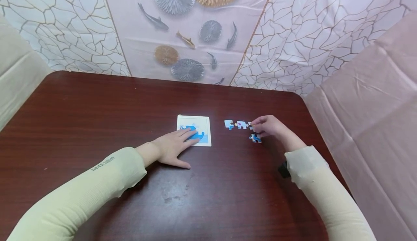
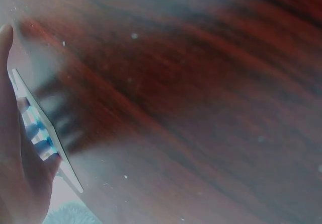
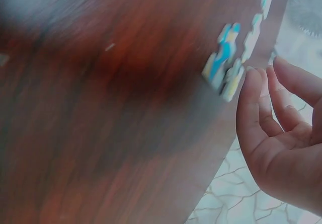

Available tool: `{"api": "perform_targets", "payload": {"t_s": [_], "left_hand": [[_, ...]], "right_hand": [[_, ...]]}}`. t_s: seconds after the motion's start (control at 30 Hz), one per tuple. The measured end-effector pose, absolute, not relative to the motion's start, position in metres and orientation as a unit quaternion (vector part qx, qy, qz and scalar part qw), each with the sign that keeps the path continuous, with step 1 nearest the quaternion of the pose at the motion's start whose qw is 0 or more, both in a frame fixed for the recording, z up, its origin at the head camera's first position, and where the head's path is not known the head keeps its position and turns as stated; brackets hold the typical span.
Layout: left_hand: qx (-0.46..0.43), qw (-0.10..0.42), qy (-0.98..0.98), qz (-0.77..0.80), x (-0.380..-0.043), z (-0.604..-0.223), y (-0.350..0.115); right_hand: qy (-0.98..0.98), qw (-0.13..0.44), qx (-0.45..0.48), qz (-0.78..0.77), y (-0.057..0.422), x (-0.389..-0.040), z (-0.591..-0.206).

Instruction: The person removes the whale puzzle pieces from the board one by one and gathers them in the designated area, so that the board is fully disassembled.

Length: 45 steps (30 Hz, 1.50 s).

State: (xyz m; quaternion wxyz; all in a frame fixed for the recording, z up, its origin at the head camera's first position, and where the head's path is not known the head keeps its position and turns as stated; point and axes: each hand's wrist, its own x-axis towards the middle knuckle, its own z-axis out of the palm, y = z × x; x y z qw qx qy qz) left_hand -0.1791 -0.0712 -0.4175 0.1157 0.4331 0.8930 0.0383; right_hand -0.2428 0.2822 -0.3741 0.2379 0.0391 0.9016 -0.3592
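My left hand [image 1: 172, 148] lies with its fingers spread over a square white puzzle board [image 1: 208, 130] with a blue picture. In the left wrist view, the fingers [image 2: 32, 131] rest across the board's face. On the right side, my right hand [image 1: 269, 126] is over a small group of jigsaw pieces, its fingers bent. Its fingertips meet or nearly meet a pale piece [image 1: 250, 125], partly hidden by them. Just below lies a blue piece [image 1: 255, 138]. Whether any piece is gripped is not shown; the right wrist view has the pieces beside the fingertips.
Left of the right hand lie a pale piece with a pink swirl [image 1: 241, 125] and a white-and-blue piece [image 1: 228, 124]. The dark red-brown table [image 1: 97, 107] has patterned cloth [image 1: 208, 52] behind it and a pale cloth wall [image 1: 374, 99] on its right.
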Motion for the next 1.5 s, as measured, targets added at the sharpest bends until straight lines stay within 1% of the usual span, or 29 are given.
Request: {"api": "perform_targets", "payload": {"t_s": [0.27,0.53,0.8,0.97,1.1,1.3,1.5], "left_hand": [[0.44,0.096,0.892,0.042,-0.176,-0.421,-0.076],[0.444,0.067,0.892,0.041,-0.176,-0.424,-0.085],[0.429,0.082,0.899,0.042,-0.174,-0.423,-0.097],[0.424,0.082,0.901,0.048,-0.173,-0.426,-0.106],[0.423,0.082,0.9,0.057,-0.173,-0.426,-0.112],[0.421,0.106,0.899,0.05,-0.173,-0.424,-0.113],[0.426,0.102,0.898,0.046,-0.173,-0.424,-0.115]], "right_hand": [[0.9,0.237,0.011,-0.365,0.255,-0.247,-0.372],[0.885,0.244,-0.017,-0.396,0.212,-0.251,-0.368],[0.878,0.261,-0.011,-0.401,0.171,-0.254,-0.371],[0.868,0.273,-0.012,-0.415,0.153,-0.254,-0.375],[0.858,0.282,-0.012,-0.429,0.143,-0.254,-0.381],[0.847,0.295,-0.022,-0.441,0.134,-0.252,-0.389],[0.844,0.292,-0.017,-0.45,0.124,-0.25,-0.39]]}}
